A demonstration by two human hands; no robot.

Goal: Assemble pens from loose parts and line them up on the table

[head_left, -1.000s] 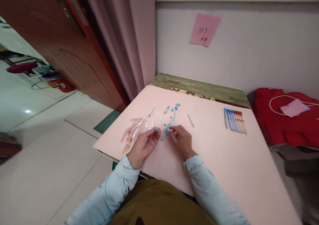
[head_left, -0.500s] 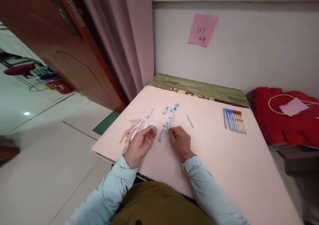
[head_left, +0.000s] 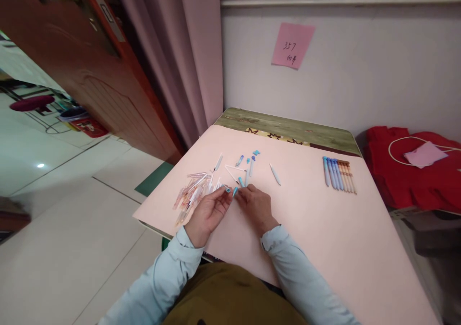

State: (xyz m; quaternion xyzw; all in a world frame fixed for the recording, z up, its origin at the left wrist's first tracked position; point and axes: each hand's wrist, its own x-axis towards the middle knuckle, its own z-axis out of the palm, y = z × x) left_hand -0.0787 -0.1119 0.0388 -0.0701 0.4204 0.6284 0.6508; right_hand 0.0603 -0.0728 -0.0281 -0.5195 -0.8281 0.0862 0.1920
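My left hand (head_left: 209, 213) is closed, with a small teal pen part (head_left: 227, 189) pinched at the fingertips; its round open end faces me. Close by on the right, my right hand (head_left: 256, 207) has its fingers closed on a short blue pen tube (head_left: 235, 191), partly covered by the fingers. Just beyond that hand lies another blue pen piece (head_left: 241, 182). Thin white refills (head_left: 232, 174) and a pale blue pen barrel (head_left: 251, 167) are past the fingertips. A pile of clear and printed pen parts (head_left: 190, 193) spreads left of my left hand.
Finished-looking pens (head_left: 338, 174) lie in a row at the right. A single grey-blue barrel (head_left: 275, 174) and small blue toppers (head_left: 256, 152) are farther back. The pink-covered table (head_left: 324, 248) has its left edge near the piled parts. Red cloth (head_left: 382, 157) is beyond the right edge.
My left hand has moved right with the teal part. My right hand has shifted slightly left and taken hold of the blue tube that lay between the hands.
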